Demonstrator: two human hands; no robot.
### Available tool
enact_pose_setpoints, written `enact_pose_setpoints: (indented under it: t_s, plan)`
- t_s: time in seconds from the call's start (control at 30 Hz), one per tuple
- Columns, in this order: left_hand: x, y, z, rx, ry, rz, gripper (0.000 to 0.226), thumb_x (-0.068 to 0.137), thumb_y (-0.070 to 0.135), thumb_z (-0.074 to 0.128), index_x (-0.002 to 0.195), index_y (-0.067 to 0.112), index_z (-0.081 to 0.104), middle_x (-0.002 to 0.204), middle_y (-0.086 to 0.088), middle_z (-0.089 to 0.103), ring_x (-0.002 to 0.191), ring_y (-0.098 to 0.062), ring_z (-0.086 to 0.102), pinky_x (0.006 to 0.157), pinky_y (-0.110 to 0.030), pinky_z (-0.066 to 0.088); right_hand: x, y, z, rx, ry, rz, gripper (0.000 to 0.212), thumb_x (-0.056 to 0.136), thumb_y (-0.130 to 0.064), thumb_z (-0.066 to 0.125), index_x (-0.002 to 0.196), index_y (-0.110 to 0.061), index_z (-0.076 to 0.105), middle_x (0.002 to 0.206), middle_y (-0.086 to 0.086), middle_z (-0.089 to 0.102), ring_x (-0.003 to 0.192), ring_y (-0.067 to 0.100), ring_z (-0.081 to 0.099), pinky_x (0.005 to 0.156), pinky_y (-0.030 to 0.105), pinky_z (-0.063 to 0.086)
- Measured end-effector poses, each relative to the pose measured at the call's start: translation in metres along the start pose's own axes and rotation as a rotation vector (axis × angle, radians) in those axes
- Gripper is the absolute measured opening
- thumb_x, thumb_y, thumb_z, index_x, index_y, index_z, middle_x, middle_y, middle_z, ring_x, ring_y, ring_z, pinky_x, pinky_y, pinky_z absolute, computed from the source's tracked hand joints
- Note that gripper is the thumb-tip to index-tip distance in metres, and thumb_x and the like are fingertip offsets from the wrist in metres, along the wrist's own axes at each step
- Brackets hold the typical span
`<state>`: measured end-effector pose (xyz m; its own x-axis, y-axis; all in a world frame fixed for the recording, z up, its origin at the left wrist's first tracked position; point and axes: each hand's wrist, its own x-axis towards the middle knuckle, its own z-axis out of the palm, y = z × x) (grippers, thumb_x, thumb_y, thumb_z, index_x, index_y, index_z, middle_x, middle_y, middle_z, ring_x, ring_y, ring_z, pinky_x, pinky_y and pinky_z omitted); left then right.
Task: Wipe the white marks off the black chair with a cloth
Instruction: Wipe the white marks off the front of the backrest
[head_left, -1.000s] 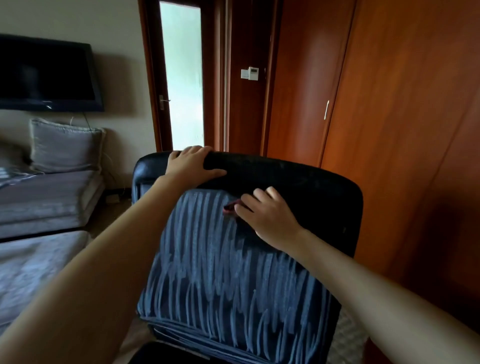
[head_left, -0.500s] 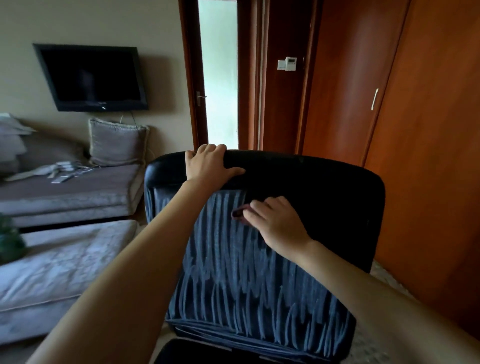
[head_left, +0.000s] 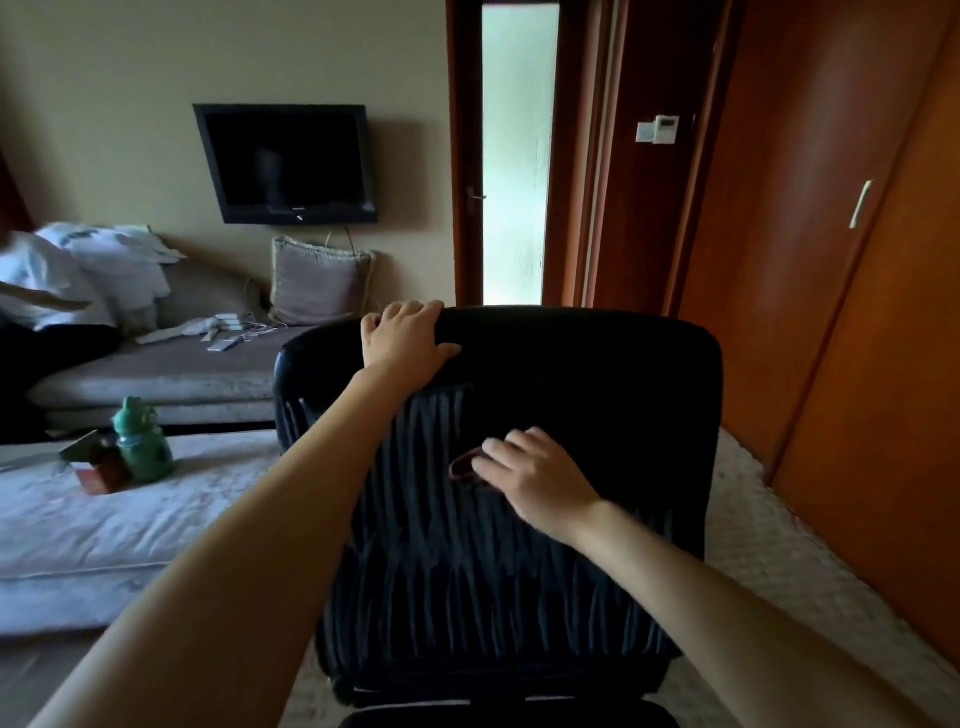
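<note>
While your left hand (head_left: 402, 343) grips the top edge of the black chair (head_left: 623, 374) near its left corner, fingers curled over the far side and thumb stretched along the near face, your right hand (head_left: 535, 480) lies near the middle of the backrest. Its fingers bend lightly over a dark reddish cloth (head_left: 462, 467) and hold it against the backrest; the cloth peeks out on the left, past your fingertips. Your right thumb is hidden, and the fingertips are blurred. The white marks (head_left: 441, 582) run as vertical streaks over the left side and lower half of the backrest, both beside and below the cloth, while the upper right corner shows plain black. Beyond the chair's left edge a green bottle (head_left: 143, 441) stands on a pale cushioned seat (head_left: 104, 519). Behind it are a sofa (head_left: 171, 374) with a cushion (head_left: 322, 280) and a wall-mounted television (head_left: 285, 163). Wooden wardrobe doors (head_left: 831, 260) fill the right side.
</note>
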<state>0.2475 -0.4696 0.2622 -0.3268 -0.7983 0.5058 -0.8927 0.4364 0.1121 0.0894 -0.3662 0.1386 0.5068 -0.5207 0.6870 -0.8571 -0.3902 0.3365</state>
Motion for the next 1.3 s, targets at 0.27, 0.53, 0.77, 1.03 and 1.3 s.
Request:
enact_pose_setpoints:
  t_s: [0.27,0.53,0.77,1.03,1.3]
  plan:
    - [0.004,-0.010,0.005,-0.002,-0.053,0.018,0.057,0.090,0.042,0.056,0.140,0.026,0.035,0.142,-0.003,0.042,0.133,-0.027,0.033,0.108,-0.042,0.027,0.059,0.023,-0.013,-0.080,0.132,0.337,0.019,0.066,0.002,0.068,0.078,-0.012,0.068,0.073,0.004,0.062,0.062,0.027,0.056,0.058,0.033,0.040]
    - [0.016,-0.020,-0.002,0.020,-0.075,0.071,0.058,0.086,0.052,0.057,0.138,0.031,0.039,0.138,-0.002,0.044,0.131,-0.028,0.033,0.104,-0.048,0.027,0.062,-0.014,0.014,-0.011,0.215,0.401,0.018,0.074,0.006,0.057,0.080,-0.007,0.067,0.079,0.008,0.058,0.065,0.028,0.051,0.055,0.036,0.043]
    - [0.010,-0.091,-0.008,-0.103,-0.073,0.014,0.053,0.088,0.055,0.052,0.130,0.022,0.053,0.130,-0.005,0.055,0.118,-0.026,0.050,0.097,-0.043,0.037,0.051,-0.008,0.013,-0.071,0.149,0.117,0.020,0.081,-0.002,0.054,0.085,-0.014,0.070,0.081,0.004,0.060,0.068,0.026,0.050,0.062,0.035,0.032]
    - [-0.002,-0.096,0.005,-0.098,0.057,-0.029,0.054,0.088,0.051,0.054,0.131,0.018,0.050,0.131,-0.008,0.054,0.120,-0.029,0.049,0.096,-0.041,0.036,0.045,-0.049,0.031,0.084,0.181,0.263,0.033,0.094,-0.008,0.038,0.081,-0.010,0.068,0.077,0.006,0.058,0.065,0.026,0.051,0.057,0.038,0.045]
    - [-0.013,-0.109,-0.005,-0.236,0.007,-0.024,0.050,0.086,0.041,0.062,0.122,0.009,0.051,0.120,-0.012,0.057,0.108,-0.031,0.053,0.086,-0.042,0.044,0.104,-0.009,0.011,-0.038,0.222,0.430,0.024,0.078,0.004,0.056,0.090,-0.009,0.073,0.077,0.007,0.061,0.067,0.030,0.054,0.061,0.036,0.040]
